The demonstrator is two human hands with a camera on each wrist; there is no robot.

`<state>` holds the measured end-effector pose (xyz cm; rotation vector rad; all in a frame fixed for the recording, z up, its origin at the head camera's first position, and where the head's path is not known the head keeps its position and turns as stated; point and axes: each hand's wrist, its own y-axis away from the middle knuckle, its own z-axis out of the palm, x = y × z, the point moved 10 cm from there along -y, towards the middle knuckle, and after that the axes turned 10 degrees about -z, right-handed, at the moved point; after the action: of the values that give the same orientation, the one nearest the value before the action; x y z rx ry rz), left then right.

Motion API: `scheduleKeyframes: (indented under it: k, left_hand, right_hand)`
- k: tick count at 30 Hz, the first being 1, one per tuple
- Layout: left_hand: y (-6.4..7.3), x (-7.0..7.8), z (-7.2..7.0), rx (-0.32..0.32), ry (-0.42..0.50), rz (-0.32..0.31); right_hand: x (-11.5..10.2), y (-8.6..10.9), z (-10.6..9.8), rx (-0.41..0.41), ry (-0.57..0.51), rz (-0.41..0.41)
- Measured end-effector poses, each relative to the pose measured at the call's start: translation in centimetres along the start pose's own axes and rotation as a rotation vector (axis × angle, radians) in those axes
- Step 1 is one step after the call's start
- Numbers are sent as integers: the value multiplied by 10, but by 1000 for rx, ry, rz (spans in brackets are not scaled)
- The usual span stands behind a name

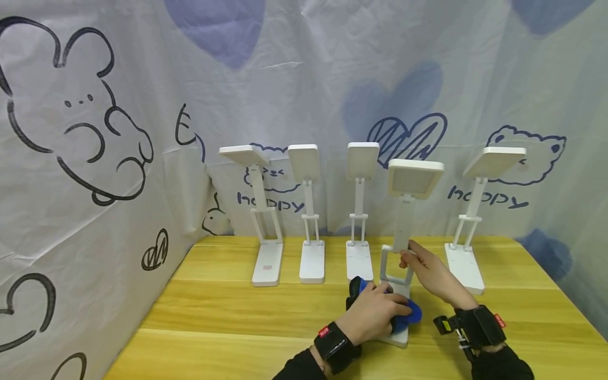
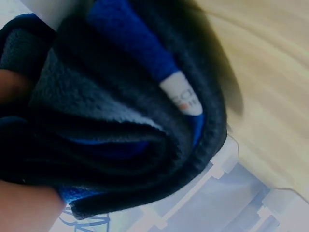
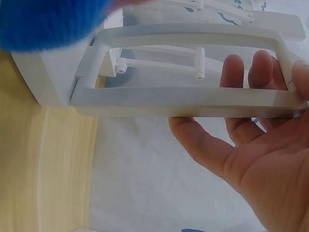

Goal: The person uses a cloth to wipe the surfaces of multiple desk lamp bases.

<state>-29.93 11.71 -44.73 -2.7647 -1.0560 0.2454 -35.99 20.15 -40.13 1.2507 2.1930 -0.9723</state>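
Observation:
A white folding desk lamp [image 1: 405,221] stands upright, nearest me among several alike. My right hand [image 1: 434,272] grips its stem near the top of the open rectangular frame [image 3: 183,104], fingers curled around it in the right wrist view. My left hand [image 1: 375,314] holds a folded blue cloth [image 1: 414,312] with dark edging against the lamp's base [image 1: 398,339]. In the left wrist view the cloth [image 2: 130,43] shows bunched layers and a small white label [image 2: 181,94]. Hand and cloth cover much of the base.
More white lamps stand in a row behind: one at far left [image 1: 267,264], two in the middle [image 1: 312,261] and one at right [image 1: 465,269]. The wooden table [image 1: 214,316] meets a printed fabric backdrop [image 1: 304,95] at the back and sides.

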Motion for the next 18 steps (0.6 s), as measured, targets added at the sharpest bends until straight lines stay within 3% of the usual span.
scheduleKeyframes:
  k: [9,18]
  left_hand:
    - [20,5,-3,-39,26,66]
    - [31,-6,-6,-62,127,69]
  right_hand:
    - [0,0,0,-6,5,9]
    - [0,-1,0,-16,16,18]
